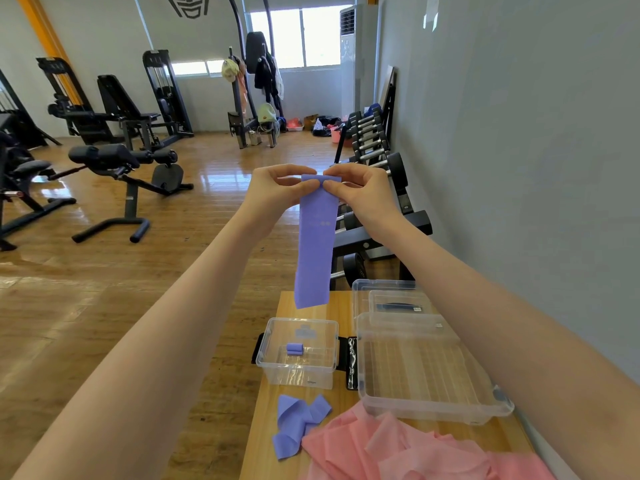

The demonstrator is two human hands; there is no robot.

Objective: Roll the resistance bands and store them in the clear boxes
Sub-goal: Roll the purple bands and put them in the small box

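1. The purple band [316, 244] hangs straight down in the air above the table [266, 427], held up at its top edge; its free lower end dangles just above the far side of the small box [298, 355].
2. The left hand [277, 192] pinches the top left corner of the band between thumb and fingers, and the right hand [360, 192] pinches the top right corner the same way. The top edge looks folded over a little, so I judge the rolling is just starting.
3. Inside the small box lies one rolled band [294, 348], purple too, near the middle of the floor.
4. In front of the box a loose purple band [298, 424] lies crumpled on the table, touching a heap of pink bands [398, 448] (how many are in the heap cannot be told).
5. To the right sits a large box [429, 379], with more clear boxes stacked behind it against the wall.
6. Risks from here, as I judge them:
   - Rolling in mid-air with no surface under it, the band may wind crooked and cone out to one side.
   - The stretchy stuff may spring open if either pinch loosens.
   - The swinging tail could catch the small box's rim and nudge it.
   - A loose roll may unwind once dropped in the box.
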